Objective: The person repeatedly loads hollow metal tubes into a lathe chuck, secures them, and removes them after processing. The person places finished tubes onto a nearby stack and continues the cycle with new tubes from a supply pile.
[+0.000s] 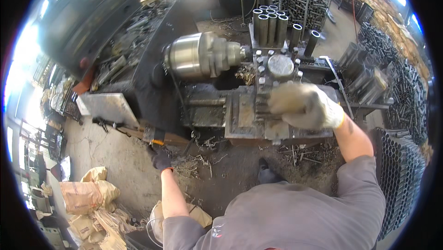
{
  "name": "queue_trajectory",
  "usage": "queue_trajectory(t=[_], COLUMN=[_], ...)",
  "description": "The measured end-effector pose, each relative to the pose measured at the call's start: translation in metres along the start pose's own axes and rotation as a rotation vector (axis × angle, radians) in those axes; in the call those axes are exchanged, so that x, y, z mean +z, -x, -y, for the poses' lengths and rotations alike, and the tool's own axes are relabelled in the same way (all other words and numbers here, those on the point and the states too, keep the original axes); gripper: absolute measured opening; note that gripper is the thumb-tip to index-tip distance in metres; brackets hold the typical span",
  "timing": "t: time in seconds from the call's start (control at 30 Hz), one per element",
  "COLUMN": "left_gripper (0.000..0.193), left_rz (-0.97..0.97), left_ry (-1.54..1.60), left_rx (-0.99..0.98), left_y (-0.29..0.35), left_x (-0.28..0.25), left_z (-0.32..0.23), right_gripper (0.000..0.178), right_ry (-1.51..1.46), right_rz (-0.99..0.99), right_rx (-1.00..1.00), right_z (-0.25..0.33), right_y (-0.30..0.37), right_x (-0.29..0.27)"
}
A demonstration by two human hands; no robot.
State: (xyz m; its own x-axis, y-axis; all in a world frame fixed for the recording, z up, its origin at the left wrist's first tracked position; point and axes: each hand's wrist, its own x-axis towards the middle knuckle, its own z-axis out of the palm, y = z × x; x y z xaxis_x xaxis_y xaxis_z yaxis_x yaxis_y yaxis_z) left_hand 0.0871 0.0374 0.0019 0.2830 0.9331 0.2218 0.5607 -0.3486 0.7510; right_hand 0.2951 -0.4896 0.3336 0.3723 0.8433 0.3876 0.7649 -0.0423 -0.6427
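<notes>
My right hand point(307, 107), in a cream work glove, is over the lathe carriage point(244, 111), just in front of the tool post point(280, 65). Motion smears its fingers, so I cannot tell what they hold or touch. In a dark glove, my left hand point(161, 160) is low at the machine's front left, by a small yellow-orange part point(158, 142). Its fingers look curled around something dark that I cannot make out. The bright metal chuck point(187, 56) is left of the tool post, with a stepped, shiny piece point(230, 54) sticking out toward it.
Several upright steel tubes point(272, 24) stand behind the tool post, and more tubes point(367, 81) at the right. Metal shavings point(203, 162) litter the floor below the machine. Paper sacks point(87, 197) lie at lower left. A stack of tubes point(401, 180) is beside my right elbow.
</notes>
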Motion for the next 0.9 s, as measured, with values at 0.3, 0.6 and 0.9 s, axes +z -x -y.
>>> queue_trajectory(t=[0.3,0.6,0.9], left_gripper=[0.049,0.057,0.016], left_rz=[0.57,0.596,0.695], left_ry=[0.843,1.186,0.662], left_rx=[-0.408,-0.728,-0.402], left_y=[-0.042,0.006,0.122], left_x=[-0.017,-0.017,0.022], left_z=[0.027,0.049,-0.071], right_gripper=[0.043,0.037,0.06], right_ry=[0.611,0.034,0.422], right_rz=[0.802,0.604,-0.793], right_rx=[0.411,0.595,0.627], right_z=[-0.158,-0.206,-0.205], right_y=[-0.184,-0.198,-0.227], right_x=[-0.025,-0.017,-0.082])
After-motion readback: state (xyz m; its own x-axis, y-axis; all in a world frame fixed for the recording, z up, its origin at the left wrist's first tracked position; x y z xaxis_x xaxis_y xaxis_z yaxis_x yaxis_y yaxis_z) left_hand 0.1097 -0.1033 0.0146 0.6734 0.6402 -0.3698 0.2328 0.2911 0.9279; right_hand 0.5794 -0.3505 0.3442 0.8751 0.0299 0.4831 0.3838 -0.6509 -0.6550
